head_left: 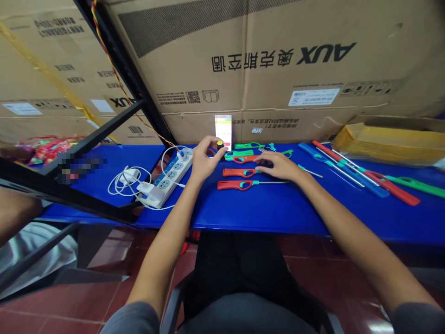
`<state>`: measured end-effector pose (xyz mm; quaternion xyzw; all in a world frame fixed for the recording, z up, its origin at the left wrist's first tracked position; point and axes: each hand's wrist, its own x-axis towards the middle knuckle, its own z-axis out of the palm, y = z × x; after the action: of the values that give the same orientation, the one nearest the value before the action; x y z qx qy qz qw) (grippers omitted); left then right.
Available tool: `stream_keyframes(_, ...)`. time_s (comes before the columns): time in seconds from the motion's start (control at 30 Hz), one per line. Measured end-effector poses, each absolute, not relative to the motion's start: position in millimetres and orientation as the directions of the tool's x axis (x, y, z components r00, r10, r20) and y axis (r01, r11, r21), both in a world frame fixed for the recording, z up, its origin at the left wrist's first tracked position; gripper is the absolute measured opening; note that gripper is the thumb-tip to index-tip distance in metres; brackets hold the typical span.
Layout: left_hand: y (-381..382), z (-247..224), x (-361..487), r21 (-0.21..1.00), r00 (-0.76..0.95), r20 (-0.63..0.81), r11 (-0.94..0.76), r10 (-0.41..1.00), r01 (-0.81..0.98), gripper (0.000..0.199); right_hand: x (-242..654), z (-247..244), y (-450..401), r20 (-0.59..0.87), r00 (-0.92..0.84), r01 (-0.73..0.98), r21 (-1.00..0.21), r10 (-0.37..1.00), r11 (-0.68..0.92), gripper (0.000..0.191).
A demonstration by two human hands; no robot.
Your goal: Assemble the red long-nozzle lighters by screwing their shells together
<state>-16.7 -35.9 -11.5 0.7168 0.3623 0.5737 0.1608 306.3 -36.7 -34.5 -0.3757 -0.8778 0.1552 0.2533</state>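
My left hand (206, 159) pinches a small black object with a round yellow top (220, 144) between thumb and fingers, in front of an upright lit phone (223, 130). My right hand (276, 163) lies over the front ends of the lighters, fingers curved and thumb apart from them. Its fingertips touch an orange-red gas lighter (243, 159). Below that lie a red lighter (238, 172), its tip hidden by this hand, and another red lighter (236, 185) with its metal tube pointing right. A green lighter (239, 153) is farther back.
On the left, a white power strip (170, 178) carries plugs and tangled white cables (128, 178). Several long lighters, including a blue one (371, 184), lie crossed at right. A yellow-taped carton (382, 144) stands behind them. A black metal frame (104, 125) borders the left; large cartons (260, 83) form the back.
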Motion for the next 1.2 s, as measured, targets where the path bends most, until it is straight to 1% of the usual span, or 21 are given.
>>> stream_keyframes(0.17, -36, -13, -16, 0.613, 0.091, 0.727, -0.704, 0.68, 0.36, 0.025, 308, -34, -36, 0.302, -0.591, 0.614, -0.433, 0.748, 0.66, 0.027)
stream_keyframes(0.3, -37, -13, -16, 0.583, 0.09, 0.748, -0.716, 0.657, 0.383, 0.028, 305, -36, -35, 0.264, -0.615, 0.617, -0.426, 0.743, 0.662, 0.028)
stream_keyframes(0.47, -41, -9, -14, 0.531, 0.052, 0.789, -0.723, 0.612, 0.441, 0.034, 305, -43, -29, 0.283, -0.598, 0.625, -0.421, 0.75, 0.658, 0.024)
stream_keyframes(0.6, -42, -9, -14, 0.504, 0.072, 0.808, -0.749, 0.585, 0.43, 0.026, 306, -51, -26, 0.283, -0.6, 0.631, -0.408, 0.748, 0.66, 0.02)
stream_keyframes(0.7, -42, -9, -14, 0.486, 0.075, 0.823, -0.767, 0.563, 0.419, 0.019, 303, -55, -26, 0.287, -0.6, 0.646, -0.376, 0.746, 0.664, 0.02)
stream_keyframes(0.8, -42, -9, -14, 0.473, 0.084, 0.827, -0.768, 0.556, 0.432, 0.017, 300, -57, -28, 0.299, -0.593, 0.665, -0.341, 0.747, 0.664, 0.02)
stream_keyframes(1.03, -44, -9, -12, 0.483, 0.09, 0.816, -0.76, 0.57, 0.436, 0.023, 293, -55, -28, 0.274, -0.62, 0.682, -0.275, 0.735, 0.678, 0.021)
stream_keyframes(1.2, -43, -9, -12, 0.487, 0.075, 0.818, -0.755, 0.571, 0.438, 0.026, 288, -52, -31, 0.267, -0.657, 0.681, -0.191, 0.705, 0.707, 0.023)
